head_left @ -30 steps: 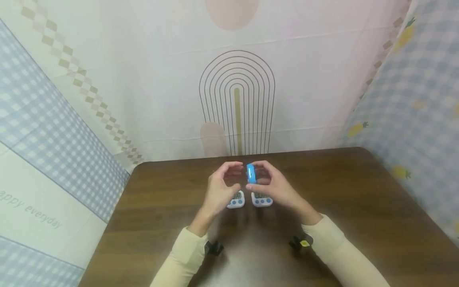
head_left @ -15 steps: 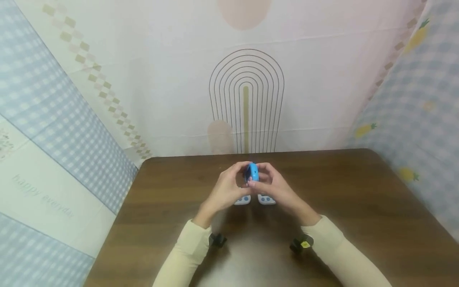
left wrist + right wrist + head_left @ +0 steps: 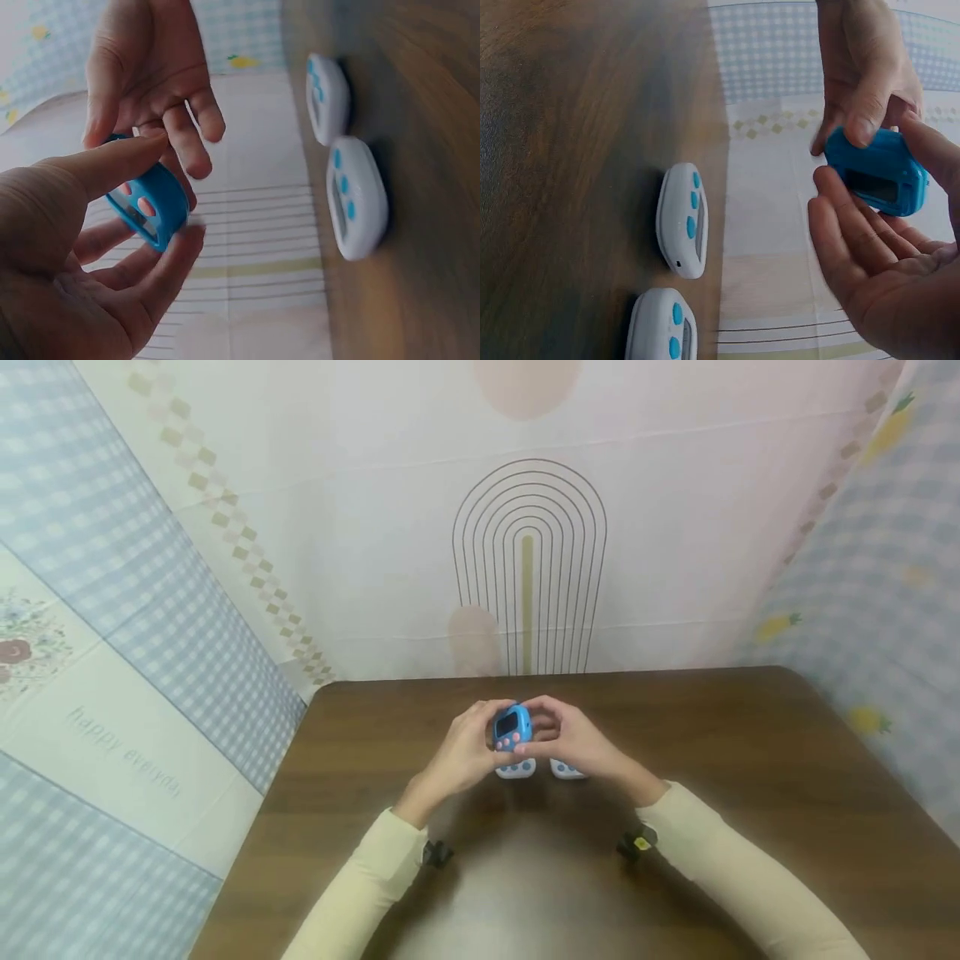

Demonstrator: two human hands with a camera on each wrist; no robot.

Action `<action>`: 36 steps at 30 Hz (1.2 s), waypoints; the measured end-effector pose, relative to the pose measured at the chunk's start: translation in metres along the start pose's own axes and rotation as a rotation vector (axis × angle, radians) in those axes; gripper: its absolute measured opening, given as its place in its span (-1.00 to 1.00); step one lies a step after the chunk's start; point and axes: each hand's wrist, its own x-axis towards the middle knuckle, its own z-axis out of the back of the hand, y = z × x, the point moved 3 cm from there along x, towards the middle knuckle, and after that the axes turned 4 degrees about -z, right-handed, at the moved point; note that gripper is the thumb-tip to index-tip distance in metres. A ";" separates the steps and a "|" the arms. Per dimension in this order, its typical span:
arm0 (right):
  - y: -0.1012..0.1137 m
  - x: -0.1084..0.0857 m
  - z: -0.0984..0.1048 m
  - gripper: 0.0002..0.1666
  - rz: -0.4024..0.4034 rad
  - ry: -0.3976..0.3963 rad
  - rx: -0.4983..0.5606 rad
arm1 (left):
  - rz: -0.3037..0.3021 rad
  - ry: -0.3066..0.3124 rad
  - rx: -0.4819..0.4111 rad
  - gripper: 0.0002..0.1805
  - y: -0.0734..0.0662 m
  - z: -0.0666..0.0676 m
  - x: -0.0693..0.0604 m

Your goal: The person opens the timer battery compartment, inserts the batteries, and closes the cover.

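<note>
A blue digital timer (image 3: 510, 727) with a dark screen and pink buttons is held above the table, tilted so its face shows in the head view. My left hand (image 3: 465, 747) pinches it, the thumb across the blue timer (image 3: 169, 199) and fingers on its far edge. The thumb and fingers of my right hand (image 3: 583, 745) are at its other side, loosely curved about the blue timer (image 3: 877, 169). Below, two white timers with blue buttons lie on the table: the left white timer (image 3: 516, 769) and the right white timer (image 3: 564, 769), both partly behind the hands.
The brown wooden table (image 3: 675, 727) stretches out around the hands. A white printed cloth (image 3: 375, 552) hangs behind its back edge, with a blue checked cloth (image 3: 172, 543) at the left and another checked cloth (image 3: 855, 593) at the right.
The left hand has closed in from the left and taken hold of the blue timer. The timer has turned from edge-on to face the head camera. The view has shifted slightly left.
</note>
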 end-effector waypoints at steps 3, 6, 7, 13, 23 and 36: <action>-0.006 0.003 -0.003 -0.29 0.014 0.008 -0.016 | 0.038 0.041 0.028 -0.21 0.007 -0.001 0.001; -0.012 0.007 -0.006 -0.27 0.032 -0.005 -0.036 | 0.059 0.071 0.038 -0.22 0.013 -0.001 0.001; -0.013 0.008 -0.007 -0.26 0.041 -0.013 -0.049 | 0.063 0.080 0.040 -0.22 0.014 -0.001 0.000; -0.015 0.015 -0.012 -0.25 0.047 -0.048 -0.157 | 0.083 0.083 0.079 -0.23 0.024 0.003 -0.001; -0.022 0.029 -0.026 -0.27 0.018 -0.033 -0.306 | 0.142 -0.008 0.047 -0.34 0.041 0.008 -0.019; -0.029 0.051 -0.050 -0.29 0.023 -0.010 -0.666 | 0.177 0.018 0.120 -0.34 0.066 0.008 -0.026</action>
